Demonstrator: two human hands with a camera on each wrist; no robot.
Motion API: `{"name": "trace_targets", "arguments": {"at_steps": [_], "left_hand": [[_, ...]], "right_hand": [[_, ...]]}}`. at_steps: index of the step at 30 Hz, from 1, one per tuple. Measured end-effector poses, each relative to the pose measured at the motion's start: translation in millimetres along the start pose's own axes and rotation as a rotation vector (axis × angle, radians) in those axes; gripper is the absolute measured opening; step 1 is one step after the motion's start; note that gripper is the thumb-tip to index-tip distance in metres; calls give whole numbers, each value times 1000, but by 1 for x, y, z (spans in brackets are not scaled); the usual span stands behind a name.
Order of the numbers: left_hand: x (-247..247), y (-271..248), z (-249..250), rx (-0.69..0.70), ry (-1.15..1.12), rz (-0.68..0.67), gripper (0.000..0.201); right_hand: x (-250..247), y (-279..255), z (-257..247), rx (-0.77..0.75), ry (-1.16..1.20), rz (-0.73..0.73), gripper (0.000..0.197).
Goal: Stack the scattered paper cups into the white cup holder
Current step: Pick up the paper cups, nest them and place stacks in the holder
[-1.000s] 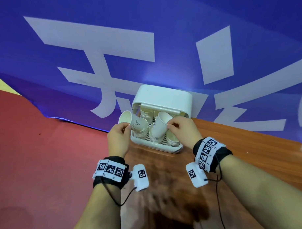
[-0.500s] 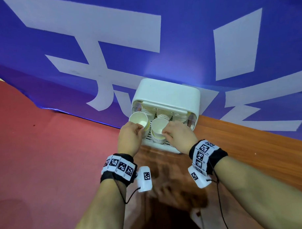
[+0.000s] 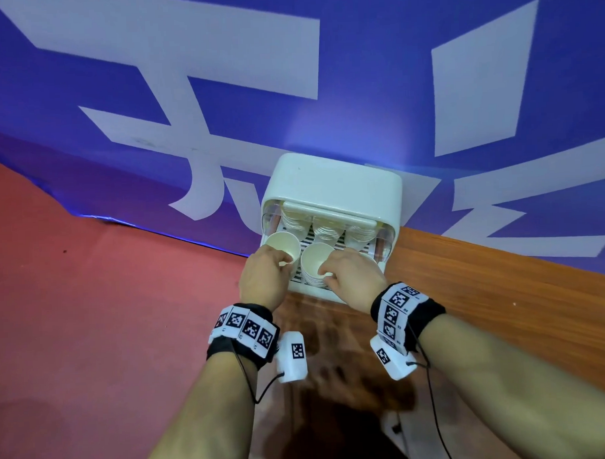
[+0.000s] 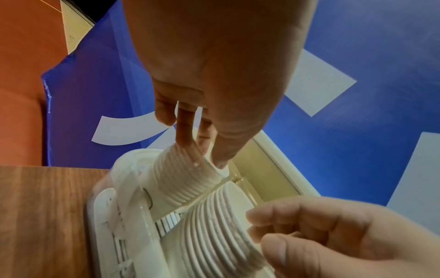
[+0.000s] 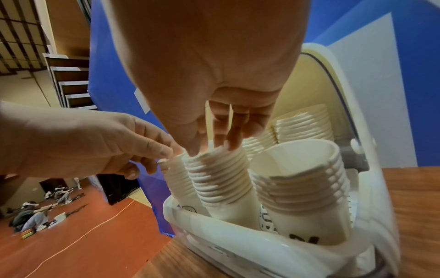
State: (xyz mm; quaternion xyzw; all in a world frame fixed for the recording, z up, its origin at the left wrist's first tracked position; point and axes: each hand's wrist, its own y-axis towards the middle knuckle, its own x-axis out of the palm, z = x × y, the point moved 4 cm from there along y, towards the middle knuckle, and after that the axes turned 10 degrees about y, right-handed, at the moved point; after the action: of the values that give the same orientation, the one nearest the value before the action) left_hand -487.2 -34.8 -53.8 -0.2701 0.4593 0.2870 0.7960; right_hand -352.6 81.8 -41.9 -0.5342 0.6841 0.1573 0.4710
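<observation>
The white cup holder (image 3: 330, 190) stands open on the wooden table against the blue banner, with several stacks of paper cups inside. My left hand (image 3: 284, 263) pinches the rim of the top paper cup (image 3: 283, 245) on the front left stack (image 4: 185, 178). My right hand (image 3: 325, 275) pinches the rim of the top cup (image 3: 316, 261) on the front middle stack (image 5: 218, 178). Both cups sit upright, nested in their stacks. A third front stack (image 5: 302, 180) stands free to the right, and more stacks (image 3: 326, 228) fill the back row.
The wooden table (image 3: 485, 291) runs to the right and towards me. Red floor (image 3: 91, 322) lies to the left. The blue banner (image 3: 222, 129) rises right behind the holder. The holder's raised lid (image 5: 316, 90) hangs over the back row.
Both cups, held tilted above the holder a second ago, now sit upright on the front stacks. Both hands have come lower and closer together.
</observation>
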Motion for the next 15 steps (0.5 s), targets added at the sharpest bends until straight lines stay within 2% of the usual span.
{"name": "trace_targets", "arguments": {"at_steps": [2, 6, 11, 15], "left_hand": [[-8, -4, 3, -16, -24, 26, 23], [-28, -14, 13, -9, -10, 66, 20], [-48, -33, 45, 79, -67, 112, 14], [-46, -47, 79, 152, -108, 121, 16]], "right_hand": [[-7, -6, -1, -1, 46, 42, 30], [-30, -24, 0, -1, 76, 136, 33], [-60, -56, 6, 15, 85, 241, 33], [-78, -95, 23, 62, 137, 333, 31]]}}
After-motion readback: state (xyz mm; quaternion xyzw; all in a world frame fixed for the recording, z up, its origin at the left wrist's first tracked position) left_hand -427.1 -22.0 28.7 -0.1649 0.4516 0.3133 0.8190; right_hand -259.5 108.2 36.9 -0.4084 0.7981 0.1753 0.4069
